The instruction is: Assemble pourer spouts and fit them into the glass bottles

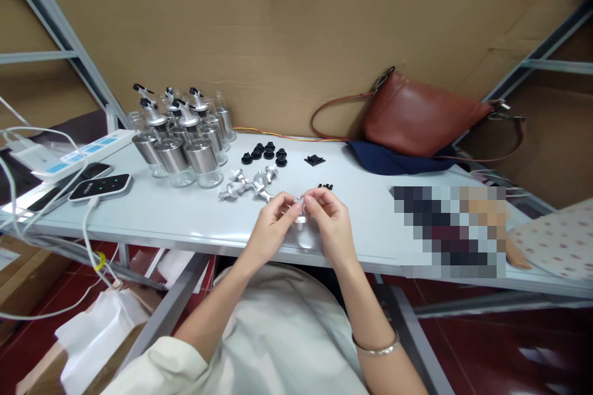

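Observation:
Both hands meet at the table's front edge around one silver pourer spout [301, 220]. My left hand [273, 222] pinches it from the left, thumb against its upper part. From the other side my right hand [331, 216] grips the same piece with thumb and fingers. The fingers partly cover its top. Just beyond my left hand lie several loose silver pourer spouts [241, 184]. Small black pieces [325, 186] show behind my right fingers. Farther back are several round black stoppers [270, 151] and a little pile of flat black parts [315, 160].
Glass bottles with steel sleeves [173, 157], some topped with pourers, crowd the back left. A white power strip [83, 154] and a cabled black-and-white device [100, 187] lie left. A brown leather bag [417, 114] rests on dark blue cloth [393, 159]. A co-worker's sleeve [560, 241] shows at right.

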The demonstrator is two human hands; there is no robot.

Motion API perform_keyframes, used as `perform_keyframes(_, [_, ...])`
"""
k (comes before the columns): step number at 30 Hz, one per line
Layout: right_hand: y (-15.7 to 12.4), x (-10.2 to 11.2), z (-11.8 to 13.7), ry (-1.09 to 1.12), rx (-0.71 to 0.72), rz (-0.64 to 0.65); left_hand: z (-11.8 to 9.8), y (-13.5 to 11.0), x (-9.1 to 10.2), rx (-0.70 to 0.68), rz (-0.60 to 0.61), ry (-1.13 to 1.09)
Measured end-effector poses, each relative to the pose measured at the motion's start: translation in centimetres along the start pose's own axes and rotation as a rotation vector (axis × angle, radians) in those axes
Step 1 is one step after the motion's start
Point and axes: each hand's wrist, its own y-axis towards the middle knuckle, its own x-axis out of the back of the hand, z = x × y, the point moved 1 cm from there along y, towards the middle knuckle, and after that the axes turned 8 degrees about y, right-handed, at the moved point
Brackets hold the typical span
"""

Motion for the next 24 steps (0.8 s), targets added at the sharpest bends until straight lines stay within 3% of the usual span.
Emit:
perform_keyframes(4, [-0.02, -0.02, -0.12, -0.016, -0.014, 0.015, 0.13, -0.01, -0.08, -0.003, -0.041, 0.035])
perform_keyframes(8, [-0.01, 0.20, -0.32, -0.002, 0.011, -0.082, 0.29, -0.14, -0.21, -0.051, -0.120, 0.026])
perform_keyframes(19, [0.04, 0.36, -0.49, 0.021, 0.022, -0.141, 0.27, -0.31, -0.05, -0.244, 0.054, 0.147])
perform_keyframes(24, [0.07, 0.54, -0.67, 0.020, 0.021, -0.142, 0.20, -0.25, 0.02, -0.267, 0.062, 0.168])
